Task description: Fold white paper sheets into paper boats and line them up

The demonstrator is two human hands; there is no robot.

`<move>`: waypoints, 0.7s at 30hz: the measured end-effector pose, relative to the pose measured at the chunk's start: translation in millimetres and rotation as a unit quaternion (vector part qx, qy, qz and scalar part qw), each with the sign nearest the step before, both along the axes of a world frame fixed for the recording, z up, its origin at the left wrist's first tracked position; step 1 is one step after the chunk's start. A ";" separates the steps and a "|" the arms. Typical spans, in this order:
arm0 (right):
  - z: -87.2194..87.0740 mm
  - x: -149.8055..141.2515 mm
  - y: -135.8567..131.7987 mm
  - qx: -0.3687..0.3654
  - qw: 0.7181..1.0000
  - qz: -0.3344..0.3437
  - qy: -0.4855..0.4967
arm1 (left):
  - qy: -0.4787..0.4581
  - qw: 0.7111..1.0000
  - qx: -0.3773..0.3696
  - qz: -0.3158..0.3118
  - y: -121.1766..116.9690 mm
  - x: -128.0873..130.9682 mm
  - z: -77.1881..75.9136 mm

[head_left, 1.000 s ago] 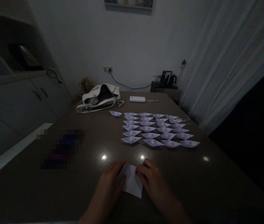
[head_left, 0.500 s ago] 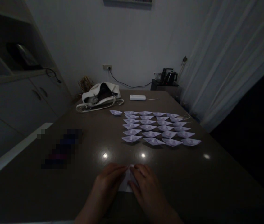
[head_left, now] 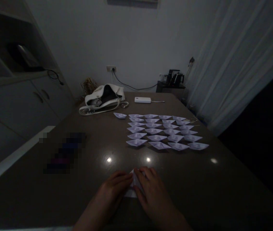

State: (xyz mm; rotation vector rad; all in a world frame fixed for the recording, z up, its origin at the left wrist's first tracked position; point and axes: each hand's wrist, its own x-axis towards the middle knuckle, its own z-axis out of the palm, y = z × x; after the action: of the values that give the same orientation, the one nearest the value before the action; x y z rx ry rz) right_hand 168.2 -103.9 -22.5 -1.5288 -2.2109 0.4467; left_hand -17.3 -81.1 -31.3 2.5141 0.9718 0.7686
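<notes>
A partly folded white sheet of paper (head_left: 131, 192) lies on the table near its front edge, its top narrowing to a point. My left hand (head_left: 112, 189) grips the paper's left side, the fingertips close to the peak. From the right, my right hand (head_left: 151, 189) presses on it, fingers bent over the slanted right flap and thumb at the middle. Both hands cover much of the sheet. Beyond them, several folded paper boats (head_left: 136, 142) stand in rows on the table, and a single paper boat (head_left: 120, 115) sits a little to their left.
The brown table (head_left: 98, 138) carries an open white handbag (head_left: 105, 98) at the back left and a white power bank (head_left: 142, 100) with a short cable. A blurred-out dark object (head_left: 65, 154) lies at left. A black kettle (head_left: 177, 79) stands behind the table.
My right fingers have moved up and inward over the paper's peak. The right flap now looks folded toward the middle. The boats have stayed put.
</notes>
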 end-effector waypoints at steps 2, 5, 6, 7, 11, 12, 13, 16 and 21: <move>0.2 1.2 -0.3 0.001 1.000 0.008 0.003 | 0.009 1.000 -0.017 -0.004 -0.8 1.1 5.1; 0.6 2.3 -1.3 0.001 1.000 0.014 0.003 | 0.016 0.999 -0.026 -0.013 -0.5 2.2 9.7; 0.8 2.3 -1.6 0.000 1.000 0.014 0.001 | 0.019 0.999 -0.030 -0.017 0.0 2.3 10.2; 1.0 2.1 -1.8 -0.002 1.000 0.013 -0.001 | 0.021 0.999 -0.034 -0.022 0.7 2.3 10.3; 0.4 0.9 -1.9 -0.002 1.000 0.012 -0.001 | 0.019 0.998 -0.049 -0.036 3.0 1.7 9.0; 0.1 0.7 -2.0 0.000 1.000 0.012 -0.001 | 0.020 0.998 -0.052 -0.038 3.3 1.6 9.1; 0.0 0.6 -2.1 0.002 1.000 0.012 -0.002 | 0.022 0.997 -0.054 -0.040 3.5 1.4 9.4; 1.2 0.5 -2.8 -0.002 1.000 0.009 -0.006 | 0.026 0.997 -0.051 -0.045 3.9 1.1 10.4; 4.6 0.1 -3.8 -0.009 1.000 0.008 -0.007 | 0.013 0.999 -0.028 -0.043 5.9 -0.6 4.6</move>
State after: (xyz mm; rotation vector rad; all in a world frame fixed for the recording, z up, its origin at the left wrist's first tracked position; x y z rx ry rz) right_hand 168.3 -107.7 -17.9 -1.5289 -2.2381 0.4634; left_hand -17.9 -75.2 -26.7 2.5063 0.8754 0.6745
